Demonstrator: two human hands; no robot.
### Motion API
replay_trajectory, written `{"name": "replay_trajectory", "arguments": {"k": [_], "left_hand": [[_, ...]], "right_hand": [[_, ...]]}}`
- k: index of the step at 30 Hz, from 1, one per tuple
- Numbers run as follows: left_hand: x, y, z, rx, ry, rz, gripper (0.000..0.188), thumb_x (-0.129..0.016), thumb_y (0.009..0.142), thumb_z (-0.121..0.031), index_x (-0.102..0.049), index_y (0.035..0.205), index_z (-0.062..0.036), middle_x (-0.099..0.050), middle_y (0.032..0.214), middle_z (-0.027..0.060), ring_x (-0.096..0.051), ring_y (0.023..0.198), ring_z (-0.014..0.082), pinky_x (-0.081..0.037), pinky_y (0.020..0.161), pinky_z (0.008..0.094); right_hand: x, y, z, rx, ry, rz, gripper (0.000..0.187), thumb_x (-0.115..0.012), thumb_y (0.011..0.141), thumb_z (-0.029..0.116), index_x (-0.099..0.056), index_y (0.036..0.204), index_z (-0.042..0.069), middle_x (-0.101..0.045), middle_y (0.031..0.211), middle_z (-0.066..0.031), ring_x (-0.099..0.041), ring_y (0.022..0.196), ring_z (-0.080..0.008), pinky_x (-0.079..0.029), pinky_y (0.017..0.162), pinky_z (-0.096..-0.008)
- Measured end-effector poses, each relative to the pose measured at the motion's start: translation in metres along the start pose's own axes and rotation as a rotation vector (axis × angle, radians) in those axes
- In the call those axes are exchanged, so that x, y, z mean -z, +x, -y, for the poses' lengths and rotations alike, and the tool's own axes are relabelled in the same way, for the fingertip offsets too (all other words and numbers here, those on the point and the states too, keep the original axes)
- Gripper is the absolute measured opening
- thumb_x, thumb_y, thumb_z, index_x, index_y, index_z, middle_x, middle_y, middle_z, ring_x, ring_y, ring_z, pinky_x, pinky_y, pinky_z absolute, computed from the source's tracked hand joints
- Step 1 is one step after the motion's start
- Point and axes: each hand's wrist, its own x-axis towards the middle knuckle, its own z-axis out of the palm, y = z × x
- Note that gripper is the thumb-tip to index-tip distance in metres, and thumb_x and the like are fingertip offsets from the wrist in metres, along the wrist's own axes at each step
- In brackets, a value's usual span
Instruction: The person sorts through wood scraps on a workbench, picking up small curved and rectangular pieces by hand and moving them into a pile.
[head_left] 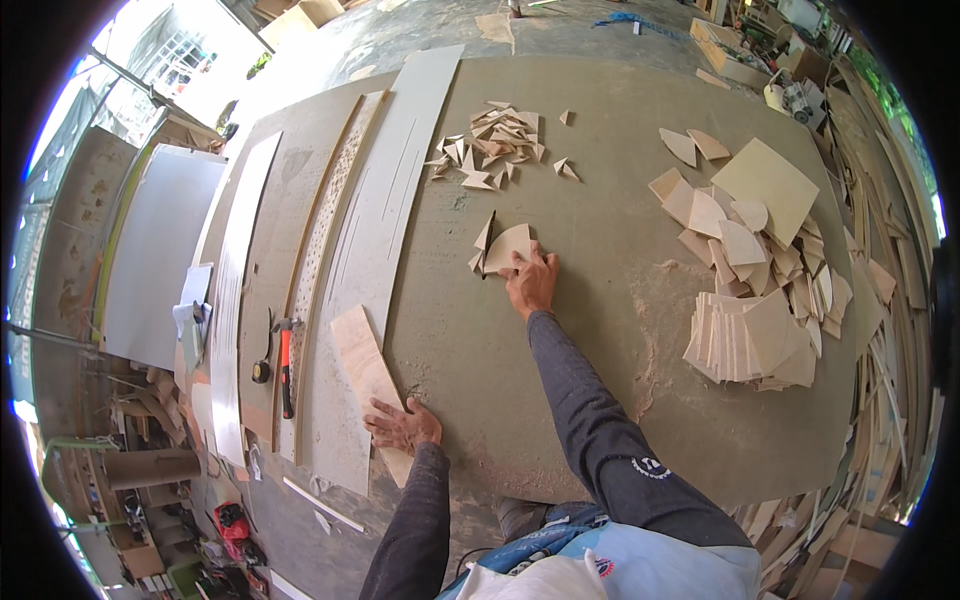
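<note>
My right hand [531, 282] reaches to the middle of the table and grips the near right edge of a thin, pale fan-shaped plywood piece [511, 246]. A slim dark strip or tool [488, 243] lies across that piece's left side; its kind I cannot make out. Small pointed wood offcuts [477, 262] sit just left of it. My left hand [403, 427] rests with fingers spread on a long plywood strip [360, 345], which lies slantwise over a grey-white board. Beyond my right hand is a heap of small triangular offcuts [505, 140].
On the right stand a stack of cut plywood pieces [735, 340] and a loose pile with a square sheet [768, 190]. To the left lie a hammer [287, 370], a tape measure [261, 371], long white boards [390, 190] and a perforated strip [335, 205]. Timber lines the right side.
</note>
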Motion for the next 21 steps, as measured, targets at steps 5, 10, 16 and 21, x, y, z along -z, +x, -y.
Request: {"name": "replay_trajectory", "arguments": {"k": [5,10,16,21], "left_hand": [[-0.007,0.002,0.002,0.001,-0.004,-0.035,0.089,-0.053,0.1,-0.05,-0.003,0.166,-0.0186,-0.006,0.17,0.0234,-0.005,0.158,0.0376,-0.002,0.123,0.0598],[0.002,-0.005,0.004,-0.022,-0.018,-0.025,0.087,-0.053,0.1,-0.049,-0.007,0.165,-0.0137,-0.008,0.168,0.0263,-0.006,0.157,0.0388,-0.004,0.124,0.0603],[0.018,-0.008,0.003,-0.036,-0.133,-0.061,0.085,-0.058,0.098,-0.045,-0.015,0.165,-0.0143,-0.012,0.166,0.0292,-0.009,0.156,0.0403,-0.006,0.123,0.061],[0.016,-0.01,0.0,-0.044,-0.123,-0.111,0.083,-0.06,0.096,-0.044,-0.022,0.163,-0.0139,-0.016,0.163,0.0321,-0.014,0.154,0.0427,-0.01,0.122,0.0632]], "right_hand": [[-0.003,0.0,-0.002,0.006,-0.01,-0.048,0.041,-0.08,0.082,0.03,-0.079,0.112,0.002,-0.071,0.12,-0.0214,-0.051,0.126,-0.0252,-0.035,0.096,-0.037],[-0.005,-0.003,-0.003,-0.002,-0.039,-0.039,0.04,-0.078,0.082,0.032,-0.078,0.112,0.005,-0.059,0.132,-0.0207,-0.05,0.111,-0.0353,-0.041,0.099,-0.0416],[0.001,0.016,0.003,-0.056,-0.14,-0.07,0.044,-0.079,0.083,0.037,-0.078,0.112,0.003,-0.072,0.108,-0.0216,-0.052,0.125,-0.0317,-0.037,0.102,-0.0459],[0.032,0.041,-0.03,0.008,-0.194,0.09,0.047,-0.079,0.082,0.042,-0.079,0.111,0.006,-0.067,0.125,-0.0177,-0.056,0.118,-0.0288,-0.041,0.099,-0.0441]]}}
